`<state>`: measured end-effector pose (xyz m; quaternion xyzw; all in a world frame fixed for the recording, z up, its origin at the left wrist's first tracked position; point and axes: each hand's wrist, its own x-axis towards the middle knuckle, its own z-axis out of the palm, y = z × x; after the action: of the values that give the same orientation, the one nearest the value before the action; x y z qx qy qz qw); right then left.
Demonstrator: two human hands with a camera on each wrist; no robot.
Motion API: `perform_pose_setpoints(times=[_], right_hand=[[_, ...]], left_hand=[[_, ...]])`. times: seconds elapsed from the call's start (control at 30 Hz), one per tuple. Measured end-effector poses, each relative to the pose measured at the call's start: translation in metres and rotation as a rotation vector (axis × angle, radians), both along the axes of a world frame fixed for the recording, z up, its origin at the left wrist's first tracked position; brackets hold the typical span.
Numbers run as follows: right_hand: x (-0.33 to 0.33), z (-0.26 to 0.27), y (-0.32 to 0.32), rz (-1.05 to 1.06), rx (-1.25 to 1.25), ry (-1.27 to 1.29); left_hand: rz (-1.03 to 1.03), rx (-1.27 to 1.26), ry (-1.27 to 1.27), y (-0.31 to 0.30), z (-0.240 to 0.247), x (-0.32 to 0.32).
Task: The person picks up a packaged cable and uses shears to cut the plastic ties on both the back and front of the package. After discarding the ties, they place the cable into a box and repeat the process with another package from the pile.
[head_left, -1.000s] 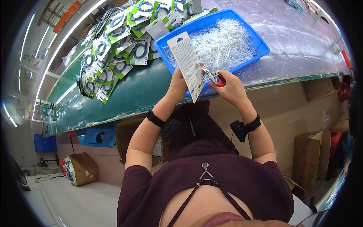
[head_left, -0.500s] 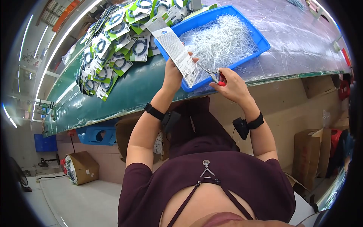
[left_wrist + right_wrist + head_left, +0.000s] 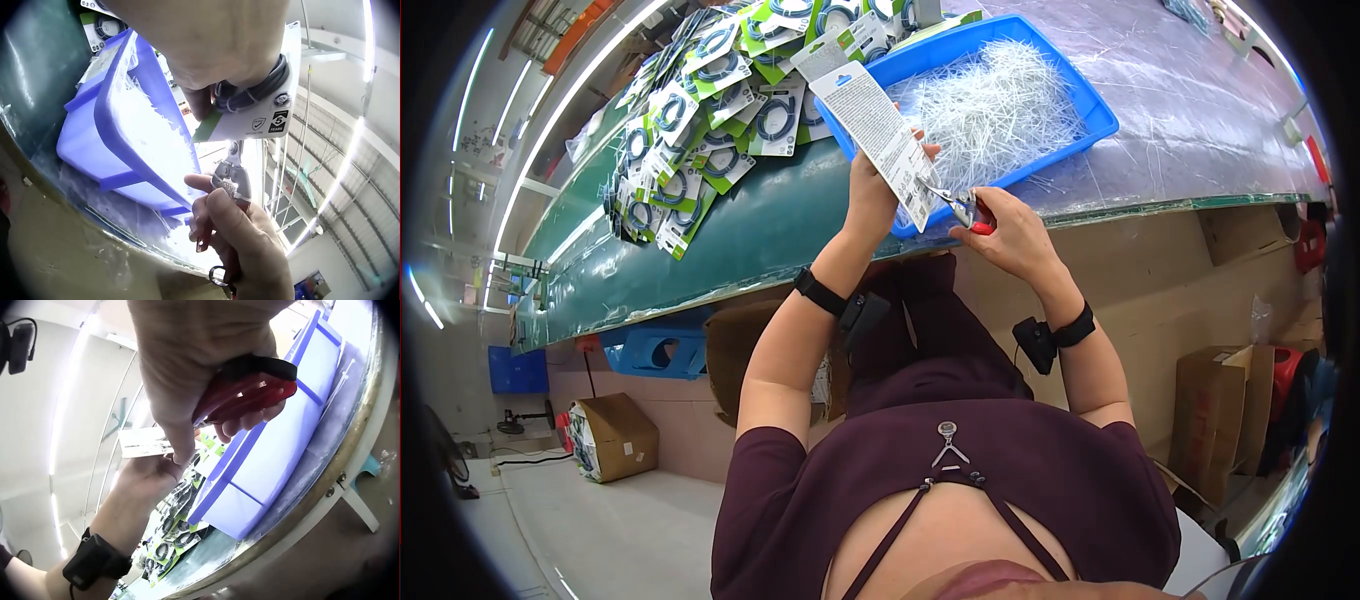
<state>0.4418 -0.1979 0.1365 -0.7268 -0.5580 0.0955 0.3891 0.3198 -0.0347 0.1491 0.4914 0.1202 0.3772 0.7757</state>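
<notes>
In the head view my left hand [image 3: 874, 192] holds a printed packaging card [image 3: 870, 125] by its edge, its text side facing up. The left wrist view shows the card's other face, with a dark coiled cable [image 3: 262, 87] fastened to it and my left hand across the coil. My right hand [image 3: 1018, 235] grips red-handled pliers [image 3: 963, 209]. Their metal jaws point at the card's lower end and overlap its edge in the head view. From the right wrist, the red handles [image 3: 250, 394] show inside the curled fingers.
Beneath the card stands a blue bin [image 3: 1090, 110] heaped with thin white plastic strips [image 3: 1000, 105]. Many carded cable coils [image 3: 700, 140] are piled at left on the green table [image 3: 730, 220]. The table's front edge runs just before my body.
The card has moved up and left over the bin and leans more to the left. The pliers stay near its lower end, in my right hand throughout.
</notes>
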Motion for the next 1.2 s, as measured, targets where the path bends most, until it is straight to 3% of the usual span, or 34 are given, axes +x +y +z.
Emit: perform_pose_setpoints(times=[0.43,0.57,0.7,1.03,1.2], right_hand=[[0.004,0.005,0.002,-0.016,-0.110,0.049],[0.002,0.010,0.000,0.040,-0.065,0.111],[-0.007,0.011,0.003,0.105,0.216,0.121],[-0.012,0.024,0.005,0.103,-0.027,0.197],[-0.012,0.020,0.007,0.119,-0.047,0.240]], left_hand=[[0.091,0.166,0.089,0.005,-0.010,0.004],[0.116,0.213,0.061,0.006,-0.011,0.004],[0.155,0.304,0.062,0.002,-0.013,0.006],[0.237,0.536,0.216,0.002,-0.010,0.001],[0.228,0.483,0.073,0.004,-0.024,0.009]])
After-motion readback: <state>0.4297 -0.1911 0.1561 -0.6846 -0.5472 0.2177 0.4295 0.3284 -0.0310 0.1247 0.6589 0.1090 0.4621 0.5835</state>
